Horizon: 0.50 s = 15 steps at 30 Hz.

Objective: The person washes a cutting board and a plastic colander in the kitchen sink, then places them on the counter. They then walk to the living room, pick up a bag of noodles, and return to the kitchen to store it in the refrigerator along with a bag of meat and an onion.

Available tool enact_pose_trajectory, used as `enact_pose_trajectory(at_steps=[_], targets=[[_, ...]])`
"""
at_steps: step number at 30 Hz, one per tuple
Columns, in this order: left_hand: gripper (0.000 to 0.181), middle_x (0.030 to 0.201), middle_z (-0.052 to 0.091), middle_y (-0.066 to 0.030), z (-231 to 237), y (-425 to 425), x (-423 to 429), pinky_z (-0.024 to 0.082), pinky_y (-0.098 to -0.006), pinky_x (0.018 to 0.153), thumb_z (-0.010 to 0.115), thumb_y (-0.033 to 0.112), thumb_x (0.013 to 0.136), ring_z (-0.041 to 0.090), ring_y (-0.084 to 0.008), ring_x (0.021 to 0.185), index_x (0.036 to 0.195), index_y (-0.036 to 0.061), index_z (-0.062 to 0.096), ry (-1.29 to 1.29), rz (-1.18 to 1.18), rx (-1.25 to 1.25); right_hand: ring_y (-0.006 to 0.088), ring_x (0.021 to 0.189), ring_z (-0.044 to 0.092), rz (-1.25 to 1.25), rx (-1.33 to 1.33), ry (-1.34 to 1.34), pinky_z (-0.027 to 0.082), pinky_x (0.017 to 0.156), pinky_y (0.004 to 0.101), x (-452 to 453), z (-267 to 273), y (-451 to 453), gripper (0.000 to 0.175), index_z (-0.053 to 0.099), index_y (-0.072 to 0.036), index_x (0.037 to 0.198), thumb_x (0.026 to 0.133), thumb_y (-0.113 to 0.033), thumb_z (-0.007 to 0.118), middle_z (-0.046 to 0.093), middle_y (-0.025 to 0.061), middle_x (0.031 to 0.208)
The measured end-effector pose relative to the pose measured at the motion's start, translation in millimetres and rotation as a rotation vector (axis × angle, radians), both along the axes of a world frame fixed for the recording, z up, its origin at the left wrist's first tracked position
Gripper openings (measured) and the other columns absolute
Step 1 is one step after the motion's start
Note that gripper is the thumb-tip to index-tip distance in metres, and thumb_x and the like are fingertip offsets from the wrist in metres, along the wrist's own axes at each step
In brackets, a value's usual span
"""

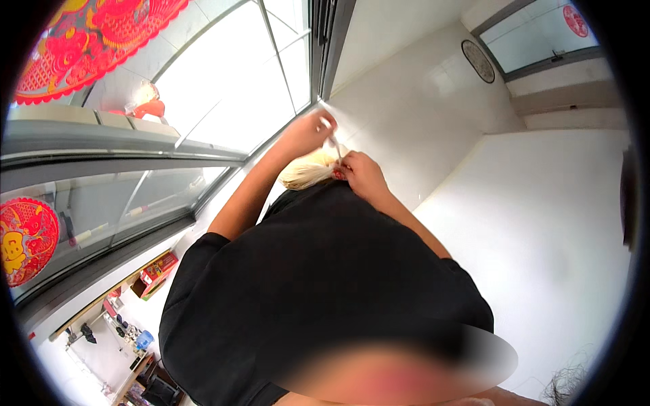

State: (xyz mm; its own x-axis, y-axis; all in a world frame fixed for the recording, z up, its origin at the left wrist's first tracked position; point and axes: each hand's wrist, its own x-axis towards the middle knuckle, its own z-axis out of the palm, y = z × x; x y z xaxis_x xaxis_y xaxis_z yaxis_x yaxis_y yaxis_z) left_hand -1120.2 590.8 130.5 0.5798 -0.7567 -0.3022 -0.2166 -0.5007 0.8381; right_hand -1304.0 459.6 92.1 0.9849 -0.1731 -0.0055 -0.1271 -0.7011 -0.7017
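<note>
A bundle of pale, straw-like fibres (307, 171) lies just beyond the front of the black shirt, its loose ends fanned towards the left. My left hand (314, 129), slightly blurred, is raised above it with the fingers closed on a thin whitish strip (333, 142). This strip runs down to my right hand (363, 172), whose fingertips pinch it beside the bundle's right end. Against those fingertips sits a small red patterned piece (338, 174); whether it belongs to the bundle I cannot tell. Part of the bundle is hidden behind my hands and the shirt.
On the left stand grey-framed glass panes (213, 161) bearing red festive decorations (30, 241). A pale wall (533, 218) is on the right, with a framed window (533, 35) at top right. An open red box (155, 274) and a blue water bottle (144, 339) appear at lower left.
</note>
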Motion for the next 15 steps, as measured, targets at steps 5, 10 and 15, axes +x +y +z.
enact_pose_trajectory(at_steps=[5,10,15], targets=[[0.041,0.137,0.064,-0.0143,2.6,-89.9,136.2,0.053,-0.0388,0.099,0.062,0.023,0.100,0.066,-0.0289,0.121,0.135,0.0022,0.057,-0.241,0.579,-0.478,0.0380,0.096,0.064,-0.020,0.038,-0.019,0.050,0.085,0.0471,33.9,-12.7,-55.1,0.028,0.069,0.000,0.089,0.099,-0.025,0.061,0.067,0.0181,0.096],[0.049,0.118,0.065,-0.0215,-38.4,-193.6,218.5,0.046,-0.0391,0.102,0.064,0.022,0.090,0.063,-0.0330,0.112,0.129,-0.0053,0.053,-0.353,0.674,-0.484,0.0376,0.096,0.066,-0.008,0.060,0.012,0.052,0.084,0.0456,78.6,-21.2,-144.9,0.025,0.070,0.001,0.093,0.098,-0.023,0.064,0.069,0.0167,0.099],[0.010,0.089,0.057,-0.0026,-63.2,-181.8,257.6,0.046,-0.0306,0.078,0.056,0.008,0.088,0.054,-0.0158,0.081,0.097,0.0045,0.055,0.016,0.601,-0.728,0.0394,0.098,0.066,0.139,0.104,0.067,0.052,0.085,0.0471,129.0,-10.3,-205.6,0.028,0.071,0.000,0.095,0.098,-0.027,0.063,0.069,0.0175,0.102]])
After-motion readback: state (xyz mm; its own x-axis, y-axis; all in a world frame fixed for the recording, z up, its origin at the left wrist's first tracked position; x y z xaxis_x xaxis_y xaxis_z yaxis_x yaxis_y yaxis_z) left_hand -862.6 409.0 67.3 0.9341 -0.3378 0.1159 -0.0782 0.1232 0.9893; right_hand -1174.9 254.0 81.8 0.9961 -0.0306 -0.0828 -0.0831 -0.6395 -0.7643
